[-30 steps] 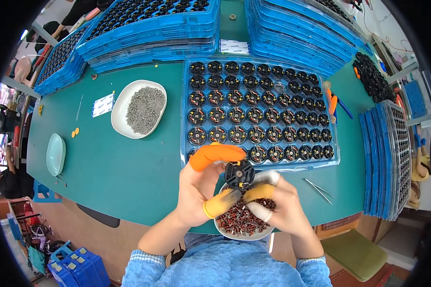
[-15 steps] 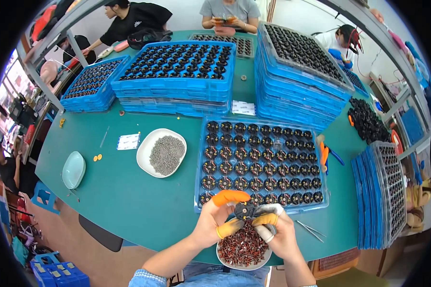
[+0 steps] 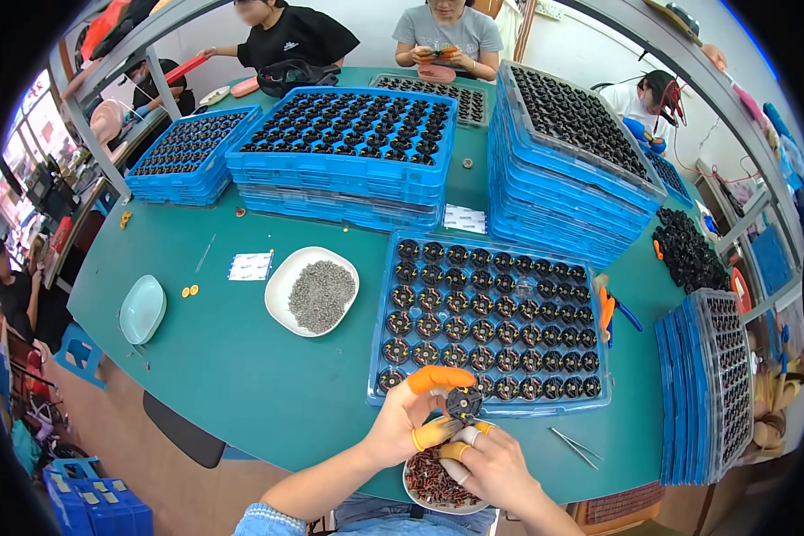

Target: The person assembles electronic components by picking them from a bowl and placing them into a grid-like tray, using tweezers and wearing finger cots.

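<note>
Between the orange- and yellow-capped fingers of my left hand is a round black plastic part, tilted toward me. My right hand, wearing yellow and white finger cots, reaches down into a heap of small reddish-brown cylindrical components. Its curled fingertips are partly hidden, so what they pinch does not show. The heap fills a white bowl at the table's near edge. Just beyond my hands lies a clear-and-blue tray holding rows of similar round black parts fitted with coloured pieces.
A white dish of small grey pieces stands left of the tray, with a pale green dish farther left. Tweezers and orange-handled pliers lie right. Stacked blue trays rise behind. Other people work around the table.
My right hand has left the black part and dropped into the bowl of components. My left hand keeps hold of the part, now turned more upright. The whole view has shifted slightly.
</note>
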Demonstrator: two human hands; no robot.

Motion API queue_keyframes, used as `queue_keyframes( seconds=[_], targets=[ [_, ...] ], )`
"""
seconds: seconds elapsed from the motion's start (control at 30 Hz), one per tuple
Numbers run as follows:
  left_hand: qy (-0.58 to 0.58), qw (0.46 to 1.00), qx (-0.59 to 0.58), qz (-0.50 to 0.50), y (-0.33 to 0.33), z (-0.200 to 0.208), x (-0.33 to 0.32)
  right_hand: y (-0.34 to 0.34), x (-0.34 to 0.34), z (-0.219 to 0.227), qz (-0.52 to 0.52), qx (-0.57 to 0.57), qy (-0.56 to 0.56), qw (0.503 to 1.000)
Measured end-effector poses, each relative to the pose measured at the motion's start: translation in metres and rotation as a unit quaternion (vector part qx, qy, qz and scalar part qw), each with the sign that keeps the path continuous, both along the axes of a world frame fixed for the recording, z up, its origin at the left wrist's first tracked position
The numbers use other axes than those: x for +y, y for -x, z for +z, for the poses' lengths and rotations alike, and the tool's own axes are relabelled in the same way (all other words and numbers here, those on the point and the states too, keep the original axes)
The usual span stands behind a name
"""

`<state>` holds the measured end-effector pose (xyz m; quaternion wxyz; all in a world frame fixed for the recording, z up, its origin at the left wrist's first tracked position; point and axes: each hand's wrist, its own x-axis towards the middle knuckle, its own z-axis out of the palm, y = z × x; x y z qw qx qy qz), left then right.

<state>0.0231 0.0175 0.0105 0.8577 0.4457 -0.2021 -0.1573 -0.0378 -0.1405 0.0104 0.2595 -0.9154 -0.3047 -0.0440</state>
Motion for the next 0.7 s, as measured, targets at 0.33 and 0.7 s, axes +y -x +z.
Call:
queue_keyframes(
  seconds=[0.33, 0.7],
  targets=[
    [0.044, 0.998, 0.032, -0.029, -0.002, 0.002, -0.003, -0.011, -0.016, -0.003, -0.099, 0.29, -0.663, 0.683],
    [0.055, 0.992, 0.057, -0.096, 0.0, 0.009, -0.008, -0.012, -0.018, -0.008, -0.141, 0.312, -0.665, 0.663]
  ],
)
